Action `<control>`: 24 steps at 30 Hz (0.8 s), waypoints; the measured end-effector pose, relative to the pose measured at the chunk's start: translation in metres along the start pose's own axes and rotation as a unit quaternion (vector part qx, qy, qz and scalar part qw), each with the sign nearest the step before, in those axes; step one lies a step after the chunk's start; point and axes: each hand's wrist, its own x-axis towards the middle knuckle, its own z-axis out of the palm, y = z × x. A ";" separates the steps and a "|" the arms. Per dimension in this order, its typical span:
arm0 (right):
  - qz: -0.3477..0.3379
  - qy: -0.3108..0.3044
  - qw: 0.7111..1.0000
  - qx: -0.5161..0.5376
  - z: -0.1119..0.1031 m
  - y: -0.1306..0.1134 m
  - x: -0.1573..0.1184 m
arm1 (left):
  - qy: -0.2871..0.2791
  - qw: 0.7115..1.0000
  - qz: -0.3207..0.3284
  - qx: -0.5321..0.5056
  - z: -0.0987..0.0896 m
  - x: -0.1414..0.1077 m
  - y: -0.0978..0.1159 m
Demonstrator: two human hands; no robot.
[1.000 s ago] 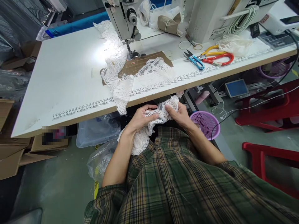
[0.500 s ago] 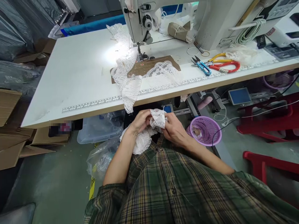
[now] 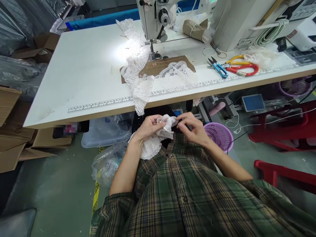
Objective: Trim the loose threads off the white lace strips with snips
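Observation:
Over my lap, just below the table edge, my left hand [image 3: 147,129] is closed on a bunched strip of white lace [image 3: 167,125], thumb lying across it. More of the lace hangs under the left wrist onto my lap. My right hand [image 3: 194,129] pinches at the right end of the strip with thumb and index finger; exactly what lies between those fingertips is too small to make out. Above, on the table, another length of white lace [image 3: 142,87] drapes over the front edge, beside brown cardboard [image 3: 158,67] with a scalloped lace piece [image 3: 179,74] on it.
A sewing machine [image 3: 154,23] stands on the white table [image 3: 81,75], which has a printed ruler along its front. Blue thread snips [image 3: 219,69] and red-handled scissors [image 3: 243,69] lie at right. Below are a purple basket [image 3: 221,138], a clear plastic bin [image 3: 103,133] and red stools [image 3: 283,174].
My right hand has shifted slightly right and up, from gripping the lace's side to pinching at its end. The lace is more bunched in my left hand. The view has tilted a little.

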 end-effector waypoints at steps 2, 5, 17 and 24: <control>0.075 0.011 0.996 0.037 -0.002 0.008 0.011 | -0.018 1.000 0.003 0.010 -0.001 -0.005 0.003; 0.159 -0.046 0.978 0.127 0.002 0.016 0.023 | -0.041 0.998 0.007 0.036 -0.003 -0.012 0.008; 0.247 -0.140 0.876 0.391 0.010 0.018 0.015 | -0.028 0.994 0.072 0.078 -0.015 -0.026 0.009; 0.236 -0.116 0.896 0.359 0.004 0.016 0.015 | -0.052 0.996 0.059 0.045 -0.015 -0.025 0.005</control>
